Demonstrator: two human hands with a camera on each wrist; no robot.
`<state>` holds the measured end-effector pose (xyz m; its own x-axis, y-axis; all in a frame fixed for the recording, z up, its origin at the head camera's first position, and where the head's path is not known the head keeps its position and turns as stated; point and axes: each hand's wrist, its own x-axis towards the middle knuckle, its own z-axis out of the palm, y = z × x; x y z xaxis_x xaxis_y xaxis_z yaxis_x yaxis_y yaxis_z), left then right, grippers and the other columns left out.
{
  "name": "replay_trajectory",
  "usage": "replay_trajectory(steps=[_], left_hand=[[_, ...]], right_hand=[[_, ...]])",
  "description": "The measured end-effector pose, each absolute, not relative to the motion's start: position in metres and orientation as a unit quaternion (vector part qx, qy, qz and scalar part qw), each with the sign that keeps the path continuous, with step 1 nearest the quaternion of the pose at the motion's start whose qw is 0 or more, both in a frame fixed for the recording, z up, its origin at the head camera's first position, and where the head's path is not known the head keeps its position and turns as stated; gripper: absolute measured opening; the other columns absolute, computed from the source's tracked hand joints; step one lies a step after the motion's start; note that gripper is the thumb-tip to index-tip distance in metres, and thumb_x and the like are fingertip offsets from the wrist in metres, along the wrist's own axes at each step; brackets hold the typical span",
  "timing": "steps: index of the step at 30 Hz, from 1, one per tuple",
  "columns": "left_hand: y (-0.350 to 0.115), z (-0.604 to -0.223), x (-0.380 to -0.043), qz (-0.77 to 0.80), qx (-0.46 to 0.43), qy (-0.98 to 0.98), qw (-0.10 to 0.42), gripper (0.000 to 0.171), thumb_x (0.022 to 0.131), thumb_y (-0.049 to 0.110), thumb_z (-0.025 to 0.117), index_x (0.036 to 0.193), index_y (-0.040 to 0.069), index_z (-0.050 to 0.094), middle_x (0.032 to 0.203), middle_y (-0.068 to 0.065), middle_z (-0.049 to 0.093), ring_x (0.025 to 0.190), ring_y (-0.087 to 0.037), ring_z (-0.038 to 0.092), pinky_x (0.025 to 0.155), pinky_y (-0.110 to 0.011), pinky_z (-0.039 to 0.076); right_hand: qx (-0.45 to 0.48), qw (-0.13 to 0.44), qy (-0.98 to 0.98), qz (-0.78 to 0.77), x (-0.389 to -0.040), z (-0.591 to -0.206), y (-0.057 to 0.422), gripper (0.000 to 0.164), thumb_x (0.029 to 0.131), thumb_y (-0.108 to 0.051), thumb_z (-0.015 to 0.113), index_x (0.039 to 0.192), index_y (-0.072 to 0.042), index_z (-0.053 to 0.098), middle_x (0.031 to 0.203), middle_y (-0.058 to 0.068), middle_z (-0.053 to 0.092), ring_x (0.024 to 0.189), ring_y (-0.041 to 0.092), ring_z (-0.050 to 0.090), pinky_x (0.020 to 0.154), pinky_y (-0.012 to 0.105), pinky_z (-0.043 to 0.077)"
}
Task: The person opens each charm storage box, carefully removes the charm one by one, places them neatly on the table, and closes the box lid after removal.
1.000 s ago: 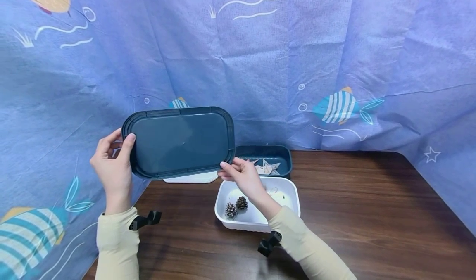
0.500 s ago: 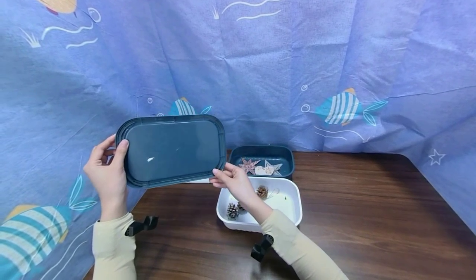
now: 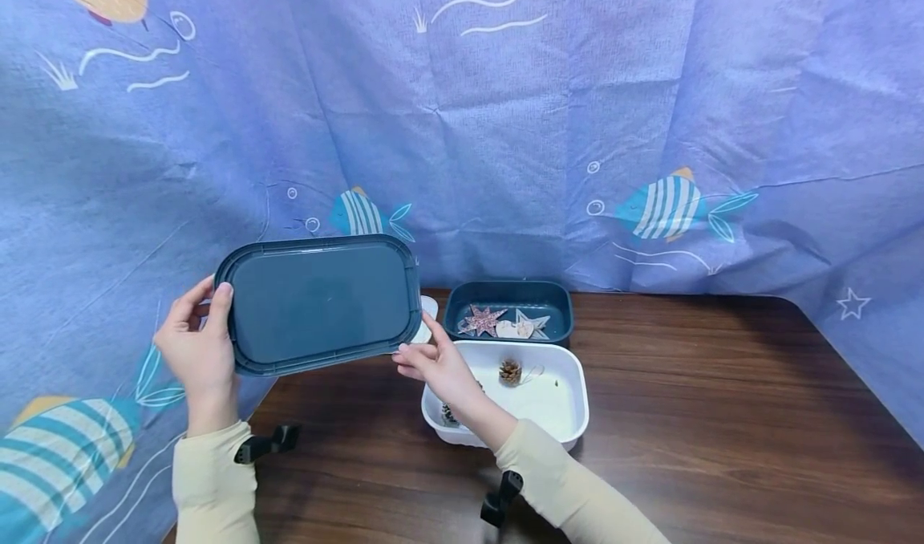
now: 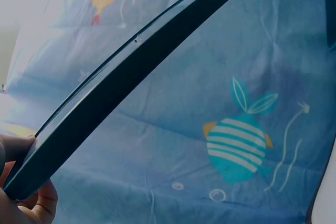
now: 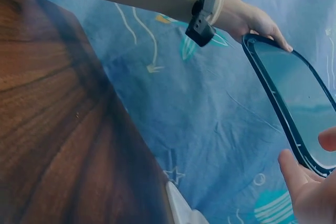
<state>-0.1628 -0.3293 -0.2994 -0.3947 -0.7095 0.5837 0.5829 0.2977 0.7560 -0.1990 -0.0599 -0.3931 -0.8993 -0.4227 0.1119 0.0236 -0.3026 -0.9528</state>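
Observation:
A dark blue-green plastic lid [image 3: 325, 303], a rounded rectangle with a ridged rim, is raised above the table's left side and tilted to face the head camera. My left hand [image 3: 200, 343] grips its left end, thumb on the near face and fingers behind. At the lower right corner my right hand [image 3: 443, 371] pinches the rim. In the left wrist view the lid [image 4: 126, 77] shows edge-on. Behind my right hand stands a white bin [image 3: 556, 391] with pine cones [image 3: 510, 371] in it, partly covered by my forearm.
Beyond the white bin is a dark blue-green bin [image 3: 559, 307] holding star ornaments [image 3: 482, 320] and a pale round piece. A white lid [image 3: 427, 319] lies partly hidden behind the raised one. The brown wooden table [image 3: 707, 399] ends at a blue fish-print curtain [image 3: 505, 143].
Both hands have carried the dark lid down and to the left. More of the white lid, the star ornaments and one pine cone now shows; other cones are more covered by my right arm.

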Motion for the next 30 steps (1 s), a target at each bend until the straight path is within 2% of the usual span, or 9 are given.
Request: replay_trajectory(steps=[5, 10, 18, 26, 30], left_hand=[[-0.339, -0.305, -0.164, -0.587, 0.071, -0.594, 0.545, 0.027, 0.085, 0.009, 0.082, 0.108, -0.005, 0.077, 0.087, 0.000, 0.067, 0.075, -0.011, 0.054, 0.063, -0.016, 0.045], [-0.349, -0.313, -0.164, -0.580, 0.094, -0.608, 0.533, 0.026, 0.086, 0.008, 0.081, 0.109, -0.005, 0.077, 0.086, 0.003, 0.068, 0.074, -0.010, 0.054, 0.065, -0.016, 0.045], [-0.366, -0.335, -0.165, -0.465, 0.160, -0.712, 0.501, 0.029, 0.093, 0.020, 0.074, 0.114, 0.001, 0.076, 0.083, 0.024, 0.064, 0.074, 0.001, 0.056, 0.067, -0.014, 0.042], [-0.387, -0.358, -0.170, -0.391, 0.179, -0.783, 0.450, 0.035, 0.094, 0.029, 0.072, 0.115, 0.002, 0.076, 0.077, 0.036, 0.055, 0.067, 0.014, 0.052, 0.064, -0.010, 0.038], [-0.391, -0.368, -0.172, -0.352, 0.181, -0.816, 0.421, 0.033, 0.096, 0.029, 0.069, 0.115, 0.003, 0.077, 0.074, 0.041, 0.050, 0.065, 0.020, 0.047, 0.070, -0.013, 0.034]], right_hand=[[-0.177, 0.156, 0.566, -0.790, -0.188, -0.394, -0.065, 0.081, 0.101, -0.015, 0.064, 0.164, -0.017, 0.013, 0.130, 0.026, 0.062, 0.114, 0.032, 0.067, 0.096, 0.039, 0.053], [-0.182, 0.163, 0.558, -0.793, -0.180, -0.401, -0.072, 0.082, 0.100, -0.012, 0.064, 0.163, -0.013, 0.013, 0.133, 0.026, 0.059, 0.117, 0.033, 0.064, 0.098, 0.040, 0.052], [-0.178, 0.194, 0.568, -0.780, -0.169, -0.413, -0.080, 0.085, 0.099, -0.012, 0.066, 0.163, -0.011, 0.010, 0.138, 0.027, 0.053, 0.118, 0.032, 0.063, 0.098, 0.038, 0.052], [-0.179, 0.209, 0.595, -0.755, -0.157, -0.424, -0.087, 0.091, 0.098, -0.015, 0.067, 0.163, -0.007, 0.004, 0.134, 0.022, 0.059, 0.113, 0.030, 0.066, 0.098, 0.038, 0.052], [-0.173, 0.210, 0.605, -0.748, -0.153, -0.431, -0.091, 0.093, 0.097, -0.014, 0.067, 0.161, -0.002, 0.002, 0.131, 0.022, 0.061, 0.111, 0.031, 0.067, 0.096, 0.038, 0.053]])
